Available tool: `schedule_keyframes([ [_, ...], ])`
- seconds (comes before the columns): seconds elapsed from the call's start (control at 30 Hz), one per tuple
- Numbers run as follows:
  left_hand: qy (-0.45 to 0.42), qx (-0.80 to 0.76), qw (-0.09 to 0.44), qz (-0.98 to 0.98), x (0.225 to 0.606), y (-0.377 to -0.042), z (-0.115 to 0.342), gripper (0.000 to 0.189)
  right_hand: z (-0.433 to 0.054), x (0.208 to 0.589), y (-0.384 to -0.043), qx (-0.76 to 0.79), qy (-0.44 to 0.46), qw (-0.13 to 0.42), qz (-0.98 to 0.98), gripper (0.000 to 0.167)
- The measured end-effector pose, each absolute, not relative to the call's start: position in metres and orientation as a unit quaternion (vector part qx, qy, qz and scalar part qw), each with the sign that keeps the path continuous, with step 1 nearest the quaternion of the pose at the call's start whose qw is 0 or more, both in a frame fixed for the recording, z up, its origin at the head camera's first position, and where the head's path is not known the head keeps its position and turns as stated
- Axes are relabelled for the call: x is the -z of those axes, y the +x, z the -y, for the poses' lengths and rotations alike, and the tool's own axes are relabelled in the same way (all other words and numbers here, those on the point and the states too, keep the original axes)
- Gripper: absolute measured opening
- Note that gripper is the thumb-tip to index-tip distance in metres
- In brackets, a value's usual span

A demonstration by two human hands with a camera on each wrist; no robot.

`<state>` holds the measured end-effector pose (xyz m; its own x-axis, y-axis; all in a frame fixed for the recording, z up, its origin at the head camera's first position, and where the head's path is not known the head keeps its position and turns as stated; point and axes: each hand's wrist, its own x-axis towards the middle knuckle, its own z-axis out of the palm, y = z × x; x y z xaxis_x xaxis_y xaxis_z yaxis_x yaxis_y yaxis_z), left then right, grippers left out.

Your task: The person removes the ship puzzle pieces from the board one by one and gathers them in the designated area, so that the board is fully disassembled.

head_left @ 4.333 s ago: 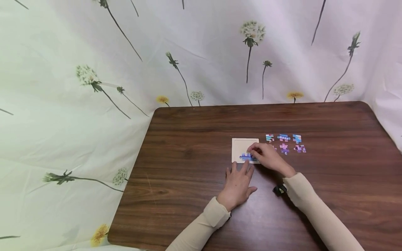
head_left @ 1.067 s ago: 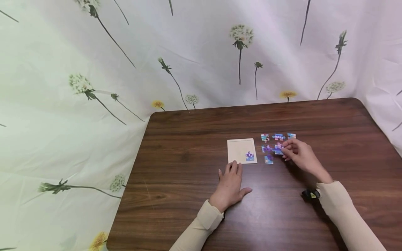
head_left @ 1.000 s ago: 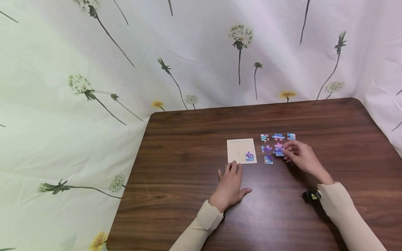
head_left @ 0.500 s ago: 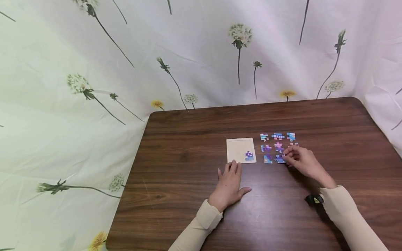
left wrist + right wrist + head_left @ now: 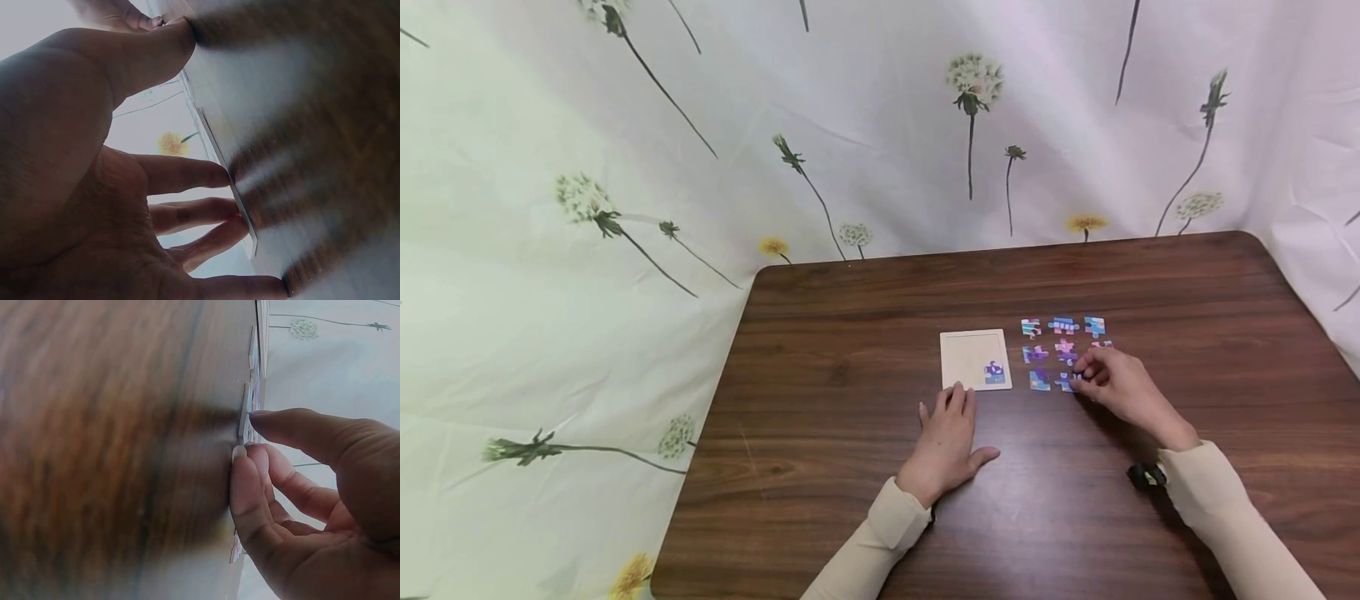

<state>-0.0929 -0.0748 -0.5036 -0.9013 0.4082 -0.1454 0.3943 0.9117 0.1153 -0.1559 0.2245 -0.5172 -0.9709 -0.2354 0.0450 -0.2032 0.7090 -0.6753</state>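
In the head view, a square pale puzzle tray lies left of several jigsaw pieces. One purple-and-blue piece sits in its lower right corner. My left hand is spread on the table, its fingertips at the tray's near edge; the left wrist view shows straight fingers touching that edge. My right hand has thumb and curled forefinger at a blue-and-purple puzzle piece in the nearest row. In the right wrist view the thumb touches this flat-lying puzzle piece; the hand partly covers it.
Behind that piece lie further loose pieces, among them a pink one and a striped one. A blue piece is just left of it. The brown wooden table ends at a white flowered curtain.
My right hand has moved from the tray to the right, and blue pieces from the tray now lie in the nearest row. Lately it drew one slightly nearer. The left hand stays by the tray.
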Motion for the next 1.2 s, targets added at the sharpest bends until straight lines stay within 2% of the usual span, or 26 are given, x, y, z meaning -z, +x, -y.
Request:
schedule_keyframes([
  [0.17, 0.212, -0.033, 0.077, -0.974, 0.504, -0.092, 0.076, 0.091, -0.224, 0.518, -0.155, 0.363, -0.121, 0.014, -0.924, 0.018],
  [0.37, 0.21, -0.045, 0.08, -0.973, 0.503, -0.093, 0.076, 0.091, -0.214, 0.516, -0.16, 0.368, -0.133, -0.049, -0.919, 0.012],
  [0.47, 0.209, -0.05, 0.083, -0.973, 0.504, -0.093, 0.076, 0.091, -0.203, 0.514, -0.165, 0.372, -0.148, -0.061, -0.914, 0.009],
  [1.2, 0.205, -0.053, 0.082, -0.974, 0.505, -0.091, 0.076, 0.092, -0.135, 0.511, -0.187, 0.387, -0.218, 0.007, -0.896, 0.015],
])
